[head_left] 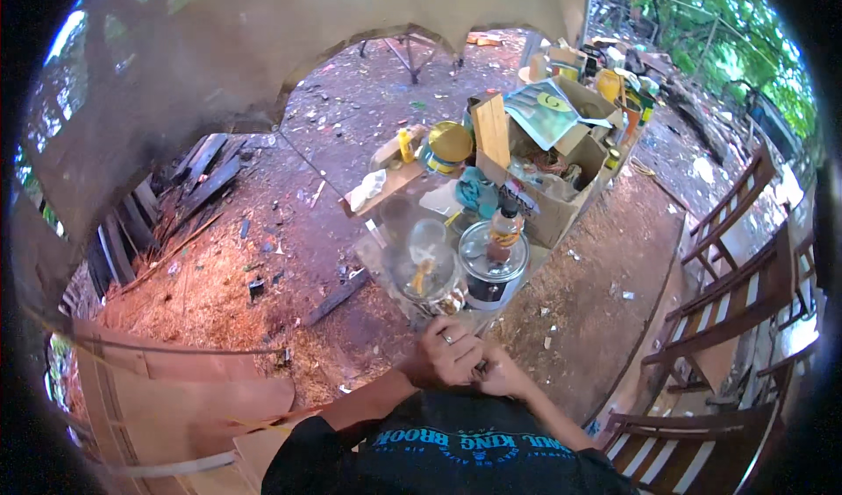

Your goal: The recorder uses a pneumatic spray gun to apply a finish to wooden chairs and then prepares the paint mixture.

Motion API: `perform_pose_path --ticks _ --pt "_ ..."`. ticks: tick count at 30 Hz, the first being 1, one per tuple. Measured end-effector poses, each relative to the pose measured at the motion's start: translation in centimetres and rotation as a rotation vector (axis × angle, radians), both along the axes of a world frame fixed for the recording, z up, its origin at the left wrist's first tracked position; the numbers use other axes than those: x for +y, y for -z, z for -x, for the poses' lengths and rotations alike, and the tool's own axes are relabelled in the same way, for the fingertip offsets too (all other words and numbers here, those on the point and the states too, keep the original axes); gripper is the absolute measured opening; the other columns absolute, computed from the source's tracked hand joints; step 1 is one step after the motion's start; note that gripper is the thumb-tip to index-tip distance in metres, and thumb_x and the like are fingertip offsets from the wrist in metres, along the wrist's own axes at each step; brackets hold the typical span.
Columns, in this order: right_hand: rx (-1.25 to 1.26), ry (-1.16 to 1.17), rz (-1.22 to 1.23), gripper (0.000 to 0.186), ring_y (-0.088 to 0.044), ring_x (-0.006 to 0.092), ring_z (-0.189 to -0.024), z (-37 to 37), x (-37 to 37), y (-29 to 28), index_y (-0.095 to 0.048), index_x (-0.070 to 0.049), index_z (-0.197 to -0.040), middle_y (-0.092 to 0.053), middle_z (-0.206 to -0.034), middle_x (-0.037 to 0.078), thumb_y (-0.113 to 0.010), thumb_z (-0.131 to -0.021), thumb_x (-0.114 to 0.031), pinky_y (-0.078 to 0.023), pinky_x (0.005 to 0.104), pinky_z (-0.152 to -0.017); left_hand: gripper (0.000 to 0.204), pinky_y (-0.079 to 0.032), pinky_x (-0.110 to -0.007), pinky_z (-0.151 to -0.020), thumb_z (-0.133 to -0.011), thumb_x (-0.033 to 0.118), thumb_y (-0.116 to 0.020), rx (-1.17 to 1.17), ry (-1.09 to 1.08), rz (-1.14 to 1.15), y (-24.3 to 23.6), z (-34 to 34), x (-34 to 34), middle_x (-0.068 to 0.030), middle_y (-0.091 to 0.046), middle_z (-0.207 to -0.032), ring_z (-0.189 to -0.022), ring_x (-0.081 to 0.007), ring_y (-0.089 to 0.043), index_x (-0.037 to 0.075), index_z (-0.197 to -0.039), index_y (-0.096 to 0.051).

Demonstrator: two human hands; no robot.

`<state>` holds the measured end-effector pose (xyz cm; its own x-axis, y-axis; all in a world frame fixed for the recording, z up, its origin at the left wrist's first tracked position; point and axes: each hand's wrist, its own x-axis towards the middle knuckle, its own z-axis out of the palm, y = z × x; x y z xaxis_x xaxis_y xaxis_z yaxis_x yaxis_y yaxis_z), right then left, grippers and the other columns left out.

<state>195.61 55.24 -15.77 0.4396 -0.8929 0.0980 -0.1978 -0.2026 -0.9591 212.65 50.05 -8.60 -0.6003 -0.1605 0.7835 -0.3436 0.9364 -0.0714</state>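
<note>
A dark, silver-lidded can [488,291] stands upright.

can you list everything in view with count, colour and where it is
table: one, mostly covered, centre
lidded can: one, dark-sided, near table end
bottle: one, brownish, on the can's lid
clear containers: at least two, transparent, left of the can
tin: one, gold-topped, farther back
cloth: one, teal, mid-table
cardboard boxes: several, brown, table's far half
chairs: several, brown, right
planks: several, dark, left
sheet: one, tan, overhead
shirt: one, black, bottom
hands: two, together, lower centre
</note>
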Motion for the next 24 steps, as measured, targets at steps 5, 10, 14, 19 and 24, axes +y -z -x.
perform_pose_path --ticks 5,10,14,19,24 --pt "0.028 0.016 0.115 0.031 -0.06 0.0352 -0.111 -3.5 -1.6 -2.2 -0.058 0.002 -0.115 -0.062 -0.116 0.023 -0.056 -0.087 -0.011 -0.045 0.0424 -0.097 0.021 -0.04 -0.034 -0.065 -0.072 0.027 -0.07 0.028 0.001 0.034 -1.4 -4.0 -2.9 0.0002 -0.048 -0.065 -0.066 -0.0172 -0.051 0.012 -0.065 -0.057" --pt "0.089 0.149 -0.034 0.038 -0.057 0.0318 -0.119 -5.4 -1.2 0.7 -0.057 0.001 -0.124 -0.061 -0.123 0.02 -0.062 -0.092 -0.018 -0.042 0.0405 -0.103 0.035 -0.04 -0.034 -0.062 -0.079 0.033 -0.072 0.036 -0.03 0.037 -2.3 -6.5 -5.2 -0.0013 -0.045 -0.063 -0.064 -0.0185 -0.049 0.012 -0.061 -0.051" --pt "0.014 0.224 -0.098 0.043 -0.058 0.0287 -0.118 -7.2 -0.7 1.6 -0.057 -0.001 -0.127 -0.062 -0.125 0.02 -0.067 -0.091 -0.023 -0.043 0.0402 -0.101 0.033 -0.043 -0.038 -0.066 -0.075 0.039 -0.075 -0.015 -0.078 -0.027 -2.5 -8.8 -5.4 -0.0013 -0.058 -0.071 -0.069 -0.0206 -0.056 0.011 -0.067 -0.059" --pt "-0.018 0.261 -0.032 0.041 -0.064 0.0235 -0.104 -9.1 0.0 0.1 -0.06 -0.002 -0.124 -0.066 -0.116 0.015 -0.067 -0.092 -0.026 -0.049 0.0376 -0.093 0.032 -0.042 -0.038 -0.065 -0.076 0.036 -0.074 0.016 -0.086 -0.038 -1.6 -11.1 -5.7 -0.0019 -0.056 -0.067 -0.065 -0.0207 -0.054 0.011 -0.065 -0.058" --pt "-0.074 0.263 -0.38 0.034 -0.058 0.0131 -0.084 -10.3 1.2 4.1 -0.064 -0.001 -0.113 -0.066 -0.094 0.005 -0.067 -0.093 -0.028 -0.049 0.0337 -0.075 0.033 -0.041 -0.038 -0.062 -0.078 0.035 -0.071 0.111 -0.077 -0.044 -1.8 -13.1 -6.1 -0.0022 -0.054 -0.063 -0.062 -0.0215 -0.052 0.011 -0.063 -0.057"
